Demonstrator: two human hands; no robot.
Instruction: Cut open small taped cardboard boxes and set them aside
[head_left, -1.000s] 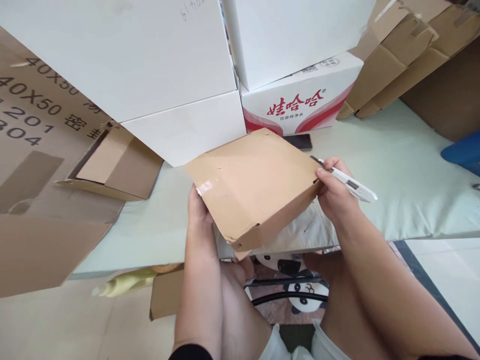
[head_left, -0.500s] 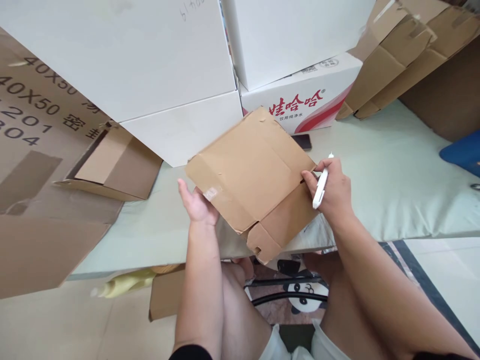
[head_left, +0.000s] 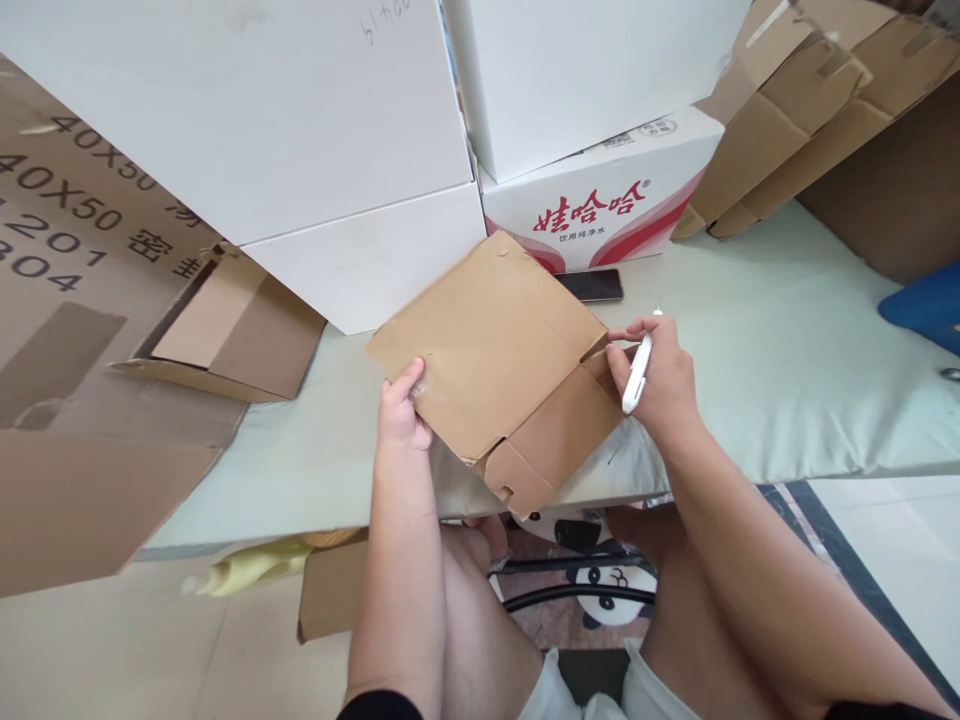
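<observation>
A brown cardboard box [head_left: 487,330], partly folded flat, tilts above the pale green surface, its flaps hanging toward me. My left hand [head_left: 405,410] grips its left edge, thumb on top near a piece of clear tape and fingers hidden underneath. At the right corner, my right hand [head_left: 660,375] has a slim white utility knife [head_left: 639,375] held in its curled fingers, with a thin tip pointing away from me. Its fingertips also touch the box's edge there.
White boxes [head_left: 360,120] and a red-lettered water carton [head_left: 600,210] stand behind. A phone [head_left: 596,285] lies before the carton. An open small box [head_left: 240,330] sits left beside a large printed carton [head_left: 67,330]. Folded cardboard [head_left: 795,120] and a blue object [head_left: 926,305] are at right.
The cardboard box has shifted slightly left and down, uncovering more of the phone and carton. My left hand has closed from spread fingers onto the box's edge, thumb on top.
</observation>
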